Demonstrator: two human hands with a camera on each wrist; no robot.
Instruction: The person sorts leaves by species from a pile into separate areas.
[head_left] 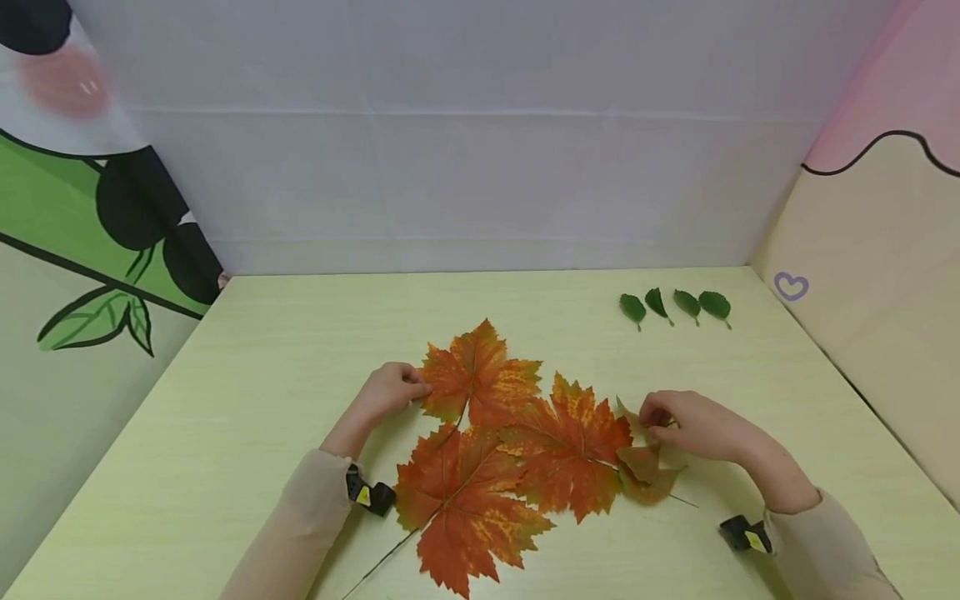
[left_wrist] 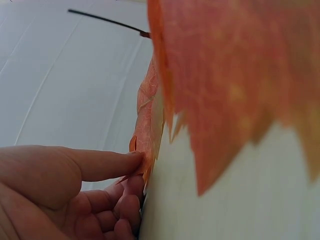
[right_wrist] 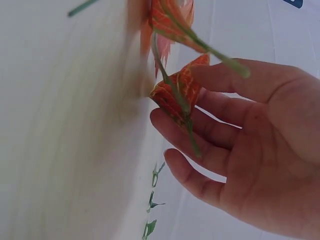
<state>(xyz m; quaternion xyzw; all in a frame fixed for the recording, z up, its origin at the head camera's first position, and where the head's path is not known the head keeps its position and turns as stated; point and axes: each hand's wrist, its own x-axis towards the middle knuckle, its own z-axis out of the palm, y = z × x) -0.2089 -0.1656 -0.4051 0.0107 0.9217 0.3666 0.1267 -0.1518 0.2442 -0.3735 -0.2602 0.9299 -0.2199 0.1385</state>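
My left hand point(head_left: 386, 392) pinches the left edge of the upper orange maple leaf point(head_left: 480, 371) between thumb and fingers. Two more large orange maple leaves lie beside it, a lower one point(head_left: 468, 500) and a right one point(head_left: 573, 450); the three overlap. On the right, my right hand point(head_left: 697, 425) pinches a small autumn leaf point(right_wrist: 175, 92), orange-red with a green stem in the right wrist view. Close below that hand, brownish small leaves point(head_left: 651, 487) lie against the right maple leaf. My right fingertips are partly hidden in the head view.
Several small green leaves point(head_left: 686, 304) lie in a row at the back right of the pale table point(head_left: 300, 333). A thin dark stem point(head_left: 378, 567) sticks out toward the front left. White cloth point(head_left: 480, 192) stands behind the table, with printed panels at both sides.
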